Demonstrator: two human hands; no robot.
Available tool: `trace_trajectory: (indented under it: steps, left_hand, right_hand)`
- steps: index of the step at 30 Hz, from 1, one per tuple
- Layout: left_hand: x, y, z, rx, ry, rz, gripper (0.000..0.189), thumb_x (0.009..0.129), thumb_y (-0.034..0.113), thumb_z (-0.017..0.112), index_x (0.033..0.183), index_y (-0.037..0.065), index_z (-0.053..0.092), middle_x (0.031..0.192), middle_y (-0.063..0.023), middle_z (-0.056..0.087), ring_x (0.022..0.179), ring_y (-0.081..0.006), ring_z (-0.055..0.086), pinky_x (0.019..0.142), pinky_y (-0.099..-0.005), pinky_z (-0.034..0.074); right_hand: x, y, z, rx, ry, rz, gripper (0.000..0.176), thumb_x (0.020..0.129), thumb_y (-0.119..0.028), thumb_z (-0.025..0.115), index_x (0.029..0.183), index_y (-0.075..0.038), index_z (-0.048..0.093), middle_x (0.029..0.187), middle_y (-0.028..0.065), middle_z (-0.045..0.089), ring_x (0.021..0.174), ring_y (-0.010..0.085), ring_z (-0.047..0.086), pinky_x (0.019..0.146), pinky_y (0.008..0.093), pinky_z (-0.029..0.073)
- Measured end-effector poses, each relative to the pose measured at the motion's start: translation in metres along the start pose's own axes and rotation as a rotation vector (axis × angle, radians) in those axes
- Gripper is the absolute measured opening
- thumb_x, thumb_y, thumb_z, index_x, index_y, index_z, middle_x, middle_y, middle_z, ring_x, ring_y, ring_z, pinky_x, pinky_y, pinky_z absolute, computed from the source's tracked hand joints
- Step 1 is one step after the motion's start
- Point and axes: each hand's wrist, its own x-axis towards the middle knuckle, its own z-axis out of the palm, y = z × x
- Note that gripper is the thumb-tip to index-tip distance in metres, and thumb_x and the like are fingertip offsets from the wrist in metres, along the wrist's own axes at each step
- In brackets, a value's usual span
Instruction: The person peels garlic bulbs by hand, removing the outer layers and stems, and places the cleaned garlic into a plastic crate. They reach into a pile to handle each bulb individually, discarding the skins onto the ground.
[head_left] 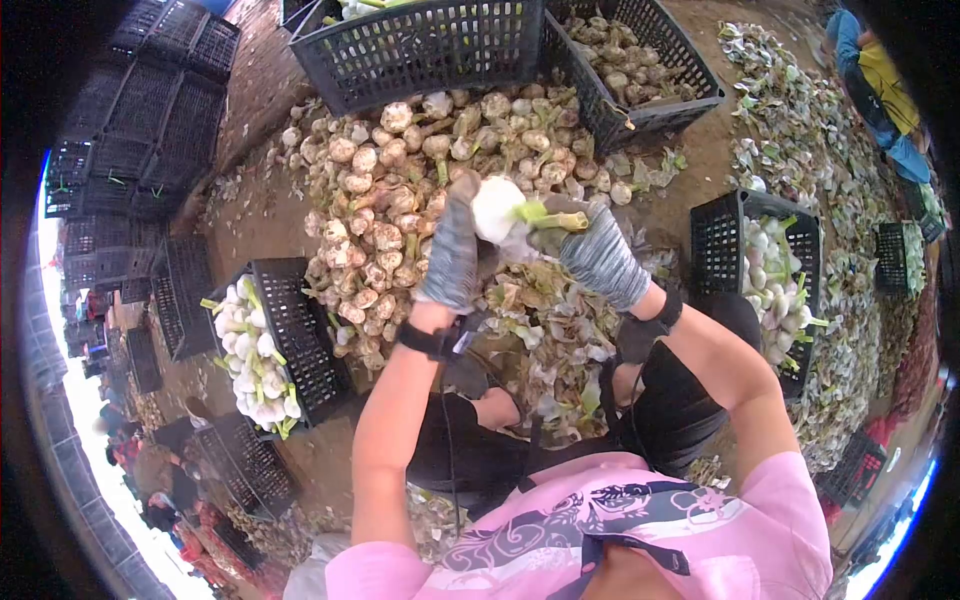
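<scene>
Left hand [448,250] gripping white garlic bulb [495,208]; right hand [606,260] pinching its green stem [568,221]; bulb between hands, near unpeeled pile [375,235]; crates [310,345] left, right, far.

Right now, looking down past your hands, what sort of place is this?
Probably a garlic-trimming and packing site: there's a heap of round, soil-stained brown-and-white garlic bulbs, a black slotted plastic crate of clean white bulbs, and tall stacks of black plastic crates.
</scene>
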Motion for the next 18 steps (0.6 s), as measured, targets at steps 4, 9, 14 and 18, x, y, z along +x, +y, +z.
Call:
trace_trajectory:
  steps: [4,9,14,18]
  left_hand:
    - [0.004,0.009,-0.006,-0.033,0.03,-0.563,0.051,0.085,0.052,0.049,0.102,0.004,0.056,0.094,-0.0029,0.059,0.077,-0.0125,0.057,0.066,-0.0261,0.047]
    - [-0.005,-0.006,-0.011,0.58,0.148,0.383,0.039,0.087,0.036,0.055,0.104,0.001,0.057,0.101,-0.0061,0.056,0.086,-0.014,0.054,0.075,-0.0272,0.044]
    - [-0.005,-0.006,0.009,0.392,0.127,0.098,0.03,0.081,0.019,0.066,0.103,0.0,0.058,0.098,-0.0059,0.059,0.087,-0.0125,0.055,0.076,-0.0256,0.045]
    - [-0.007,0.007,0.002,0.341,0.121,-0.006,0.026,0.082,0.013,0.064,0.105,0.001,0.059,0.093,-0.0038,0.062,0.081,-0.0088,0.056,0.071,-0.0222,0.045]
  right_hand:
    - [0.0,0.002,0.002,-0.048,0.085,-0.136,0.019,0.077,-0.003,0.06,0.096,-0.002,0.057,0.084,0.0056,0.063,0.076,0.0128,0.058,0.07,0.0267,0.047]
    - [0.013,0.011,-0.003,-0.067,0.173,-0.134,0.029,0.078,0.002,0.055,0.105,-0.003,0.05,0.091,0.0049,0.058,0.083,0.0142,0.056,0.075,0.0257,0.046]
    - [0.012,0.008,0.001,-0.32,0.155,-0.403,0.029,0.074,-0.003,0.061,0.102,-0.001,0.054,0.099,0.0079,0.058,0.087,0.0179,0.057,0.075,0.0276,0.047]
    - [0.001,-0.004,-0.005,-0.059,0.074,-0.061,0.023,0.075,-0.002,0.058,0.098,-0.002,0.058,0.091,0.0081,0.062,0.079,0.0176,0.058,0.073,0.0287,0.048]
